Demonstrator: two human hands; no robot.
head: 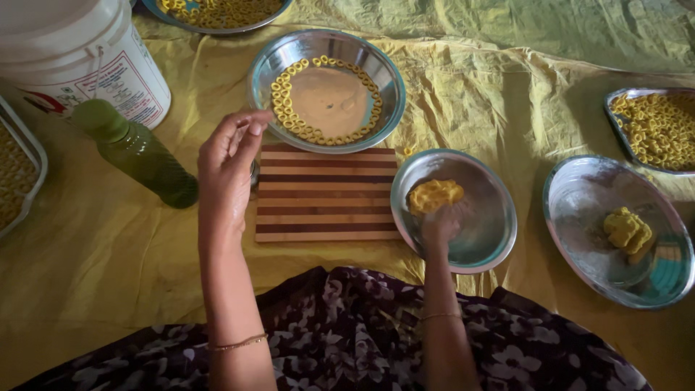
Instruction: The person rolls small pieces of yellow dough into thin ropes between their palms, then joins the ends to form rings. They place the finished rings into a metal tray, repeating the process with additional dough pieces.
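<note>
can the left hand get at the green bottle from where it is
Probably yes. The left hand hangs raised and open just right of the green bottle, with only bare yellow cloth between them.

The striped board (326,194) alternates pale tan and dark brown bands. The dough lump (433,195) beside the right hand (440,226) is orange-yellow. Both it and the ringed bowl (271,65) sit in silver steel; the dough rings (289,116) are golden (laid along the rim). The bottle (137,153) is olive green with a lighter green cap. The bucket (79,51) is white with red print. The ground sheet (507,94) is mustard yellow. The garment (347,326) is dark purple with pale flowers.
</note>
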